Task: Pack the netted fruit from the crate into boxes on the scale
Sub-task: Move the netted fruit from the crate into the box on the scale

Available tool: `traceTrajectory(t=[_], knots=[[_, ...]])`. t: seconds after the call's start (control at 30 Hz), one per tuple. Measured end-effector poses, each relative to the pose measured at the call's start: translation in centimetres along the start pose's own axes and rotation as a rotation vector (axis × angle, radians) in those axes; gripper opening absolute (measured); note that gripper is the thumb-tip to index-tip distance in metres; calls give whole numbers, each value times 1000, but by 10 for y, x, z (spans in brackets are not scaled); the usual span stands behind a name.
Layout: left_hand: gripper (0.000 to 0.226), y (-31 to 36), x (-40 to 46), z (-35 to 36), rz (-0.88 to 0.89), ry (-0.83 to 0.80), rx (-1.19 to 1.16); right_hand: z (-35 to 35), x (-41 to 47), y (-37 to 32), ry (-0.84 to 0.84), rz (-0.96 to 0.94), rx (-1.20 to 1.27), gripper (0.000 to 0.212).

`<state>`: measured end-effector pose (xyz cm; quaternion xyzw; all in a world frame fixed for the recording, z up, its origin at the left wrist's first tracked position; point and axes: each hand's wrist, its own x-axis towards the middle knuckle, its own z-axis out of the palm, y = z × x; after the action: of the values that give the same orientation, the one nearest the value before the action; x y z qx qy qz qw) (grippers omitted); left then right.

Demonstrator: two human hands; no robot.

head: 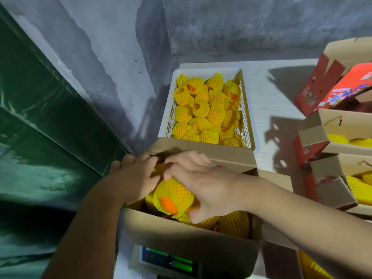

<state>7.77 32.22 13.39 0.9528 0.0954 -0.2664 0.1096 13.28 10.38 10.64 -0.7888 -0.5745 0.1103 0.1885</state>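
The right hand (203, 184) curls over a netted fruit (173, 195) in the open box (193, 238), thumb underneath. The left hand (134, 176) touches that fruit's far side (its fingertips are hidden, so its grip is unclear). The box covers most of the scale (169, 262). The crate (207, 109) of netted fruit lies just beyond.

One white crate (205, 109) holds a heap of netted fruit (216, 113), more than twenty showing, too tightly piled for an exact count. One open cardboard box (189, 244) sits on one scale (169, 262), with at least three netted fruits visible inside. Two hands reach into it. At the right, about four more boxes (340, 129) stand stacked, partly cut off.
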Motion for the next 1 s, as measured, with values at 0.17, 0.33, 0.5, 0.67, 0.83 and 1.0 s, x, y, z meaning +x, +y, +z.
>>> traceTrajectory(t=[0.17, 0.33, 0.5, 0.67, 0.83, 1.0], knots=[[54, 13, 9, 19, -33, 74, 335, 2, -33, 9, 108, 183, 462, 87], [57, 21, -7, 38, 138, 332, 19, 2, -39, 7, 406, 182, 804, 83], [70, 25, -20, 27, 117, 449, -639, -11, -40, 17, 656, 300, 1044, 52], [53, 50, 8, -5, 245, 524, -684, -44, -28, 80, 857, 564, 837, 42], [71, 88, 112, -21, 257, 502, -585, -52, 6, 181, 629, 846, 551, 55], [90, 104, 216, -20, 85, 363, -512, -30, 13, 230, 569, 951, 608, 103]])
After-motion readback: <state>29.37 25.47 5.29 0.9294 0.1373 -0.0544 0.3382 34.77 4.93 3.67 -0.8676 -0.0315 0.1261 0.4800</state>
